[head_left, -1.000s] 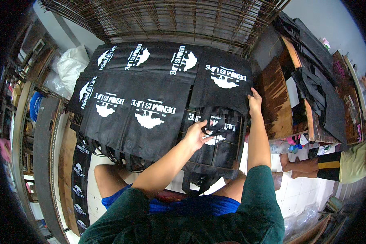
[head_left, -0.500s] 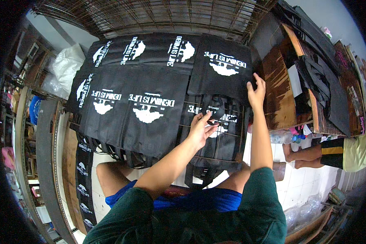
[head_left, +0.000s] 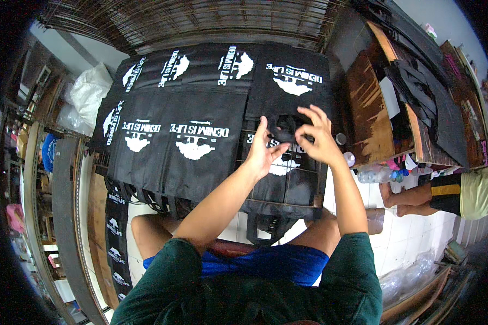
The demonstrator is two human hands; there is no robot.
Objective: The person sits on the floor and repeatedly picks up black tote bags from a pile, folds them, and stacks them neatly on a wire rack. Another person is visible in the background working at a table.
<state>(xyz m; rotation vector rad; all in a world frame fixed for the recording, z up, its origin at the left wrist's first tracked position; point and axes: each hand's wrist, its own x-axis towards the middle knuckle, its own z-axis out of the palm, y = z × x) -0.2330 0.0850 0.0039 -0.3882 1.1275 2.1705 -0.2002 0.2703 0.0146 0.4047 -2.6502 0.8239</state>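
Black fabric bags with white prints cover the surface before me, and one bag (head_left: 293,59) lies at the far right. Its dark strap handle (head_left: 282,125) hangs at the near edge, between my hands. My left hand (head_left: 260,154) is at the handle's left side, fingers apart, gripping nothing that I can see. On the other side, my right hand (head_left: 319,141) has its thumb and forefinger curled together at the strap, with its other fingers raised. Exactly where they touch is dark and hard to make out. Beneath them lies another printed bag (head_left: 282,184) with thin bars across it.
A rusty wire rack (head_left: 200,21) rises behind the bags. To the right stands a worn wooden cabinet (head_left: 366,103) with black fabric on it. Plastic bottles (head_left: 374,174) and another person's legs (head_left: 412,201) are at right. Metal shelving (head_left: 30,184) lines the left.
My right hand has left the bag's right edge and come in to the left, beside the strap handle. My left hand has stayed near the strap, its fingers spreading wider.
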